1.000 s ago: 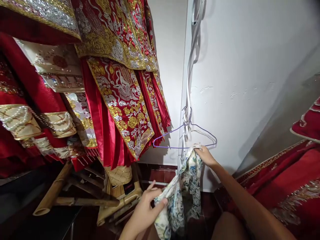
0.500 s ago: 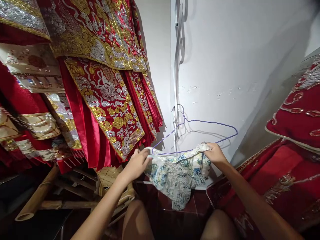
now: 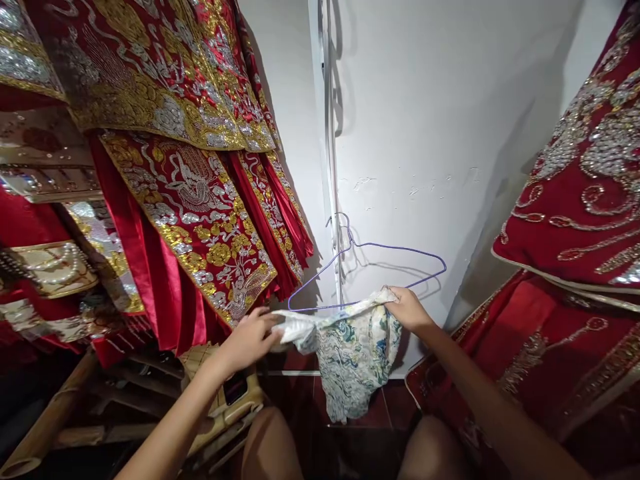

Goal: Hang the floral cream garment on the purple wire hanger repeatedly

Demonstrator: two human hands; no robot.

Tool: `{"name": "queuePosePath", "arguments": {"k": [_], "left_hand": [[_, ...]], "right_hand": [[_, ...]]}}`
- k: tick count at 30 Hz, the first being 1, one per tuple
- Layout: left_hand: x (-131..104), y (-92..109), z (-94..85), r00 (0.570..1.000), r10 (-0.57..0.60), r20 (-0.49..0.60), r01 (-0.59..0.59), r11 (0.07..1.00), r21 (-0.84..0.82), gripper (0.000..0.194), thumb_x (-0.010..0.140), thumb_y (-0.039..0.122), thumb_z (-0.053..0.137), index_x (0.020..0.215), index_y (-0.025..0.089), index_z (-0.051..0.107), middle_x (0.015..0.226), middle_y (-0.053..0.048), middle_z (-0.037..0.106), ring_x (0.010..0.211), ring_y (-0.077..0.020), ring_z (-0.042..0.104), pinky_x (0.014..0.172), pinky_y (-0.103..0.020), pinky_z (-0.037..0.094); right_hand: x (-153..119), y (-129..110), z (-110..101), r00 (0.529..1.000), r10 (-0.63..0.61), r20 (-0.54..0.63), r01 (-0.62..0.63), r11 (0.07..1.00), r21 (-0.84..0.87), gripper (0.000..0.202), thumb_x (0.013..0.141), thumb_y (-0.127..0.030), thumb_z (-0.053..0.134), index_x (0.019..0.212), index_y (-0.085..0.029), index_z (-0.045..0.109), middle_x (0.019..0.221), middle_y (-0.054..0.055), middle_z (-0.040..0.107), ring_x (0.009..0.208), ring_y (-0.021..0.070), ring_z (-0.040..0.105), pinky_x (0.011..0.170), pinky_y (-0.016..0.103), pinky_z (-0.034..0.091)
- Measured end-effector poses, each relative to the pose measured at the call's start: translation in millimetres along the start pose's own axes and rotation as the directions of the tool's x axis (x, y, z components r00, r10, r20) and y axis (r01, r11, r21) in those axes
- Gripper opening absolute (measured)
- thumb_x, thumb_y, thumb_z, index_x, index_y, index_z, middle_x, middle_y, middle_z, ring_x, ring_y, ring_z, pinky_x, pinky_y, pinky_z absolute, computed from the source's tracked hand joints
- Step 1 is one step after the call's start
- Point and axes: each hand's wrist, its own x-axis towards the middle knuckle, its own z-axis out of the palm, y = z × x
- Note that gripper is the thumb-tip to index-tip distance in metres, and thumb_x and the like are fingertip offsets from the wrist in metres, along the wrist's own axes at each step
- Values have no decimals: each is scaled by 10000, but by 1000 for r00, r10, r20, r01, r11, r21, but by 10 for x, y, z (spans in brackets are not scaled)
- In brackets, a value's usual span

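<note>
"My hands?"
"Left hand (image 3: 250, 341) and right hand (image 3: 406, 308) both pinch the floral cloth (image 3: 356, 363), lower centre."
"Risk?"
"I'd say a hard tug, snagging the purple hanger (image 3: 351, 241), could knock it loose."

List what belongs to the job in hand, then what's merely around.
Job: crumpled white, blue and green patterned cloth, held by left hand and right hand; thin purple wire hanger.

Around: gold-embroidered red garment; beaded dark-red garment; tan bamboo frame.

text: none | labels, brands: none | numbers, signs: none (legible, anyway)
</note>
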Motion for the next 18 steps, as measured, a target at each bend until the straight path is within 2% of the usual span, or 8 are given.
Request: {"name": "queuePosePath", "arguments": {"k": [2, 3, 6, 9, 13, 16, 18], "left_hand": [[-127, -38, 71, 999, -4, 52, 5, 1000, -16, 335, 947, 393, 483, 1097, 234, 737, 1373, -59, 638, 1376, -351, 427, 1116, -554, 369], [-165, -47, 90, 999, 2, 42, -1, 1000, -23, 321, 949, 382, 479, 1064, 237, 742, 1400, -54, 616, 1388, -345, 415, 1120, -549, 370], [-148, -32, 49, 993, 31, -114, -35, 999, -31, 312, 960, 329, 434, 991, 205, 719, 1470, -84, 543, 1427, -326, 352, 1151, -540, 345], [28, 50, -111, 961, 48, -273, -68, 996, -65, 329, 970, 325, 377, 925, 171, 664, 1473, -138, 506, 1435, -325, 331, 1165, -544, 321], [338, 284, -315, 921, 94, -379, -175, 967, -185, 285, 977, 326, 362, 869, 182, 584, 1259, -134, 602, 1279, -283, 506, 1077, -459, 419], [570, 460, -332, 894, 147, -424, -265, 935, -235, 202, 970, 322, 418, 881, 196, 549, 1077, -80, 642, 1103, -243, 590, 962, -373, 463], [711, 504, -281, 876, 112, -469, -253, 935, -250, 147, 954, 324, 470, 974, 199, 544, 1006, -53, 647, 930, -211, 615, 859, -331, 471]], "right_hand": [[-16, 24, 67, 999, -5, 38, 4, 1000, 15, 92, 713, -236, 491, 627, -208, 471, 615, -29, 492, 631, 153, 454, 583, 249, 327], [-26, 28, 104, 999, -13, 52, 11, 1000, 29, 83, 713, -227, 487, 633, -207, 475, 622, -29, 499, 638, 154, 463, 586, 248, 330], [-53, 8, 211, 997, -40, 72, 33, 995, 89, 97, 722, -213, 485, 628, -206, 463, 618, -34, 480, 641, 150, 459, 589, 246, 328], [-70, -40, 289, 998, -41, 53, 34, 990, 136, 113, 725, -201, 496, 618, -204, 463, 609, -37, 457, 640, 147, 443, 587, 245, 326], [-97, -122, 357, 999, -5, 44, 0, 992, 124, 106, 708, -191, 496, 609, -204, 460, 594, -42, 452, 629, 143, 435, 582, 246, 327], [-149, -204, 402, 997, 9, 79, -17, 994, 107, 104, 712, -202, 489, 609, -205, 472, 593, -41, 472, 621, 146, 456, 582, 249, 344], [-193, -238, 391, 994, -5, 112, -6, 995, 96, 87, 715, -198, 490, 652, -204, 550, 620, -25, 536, 645, 165, 510, 597, 258, 381]]}}
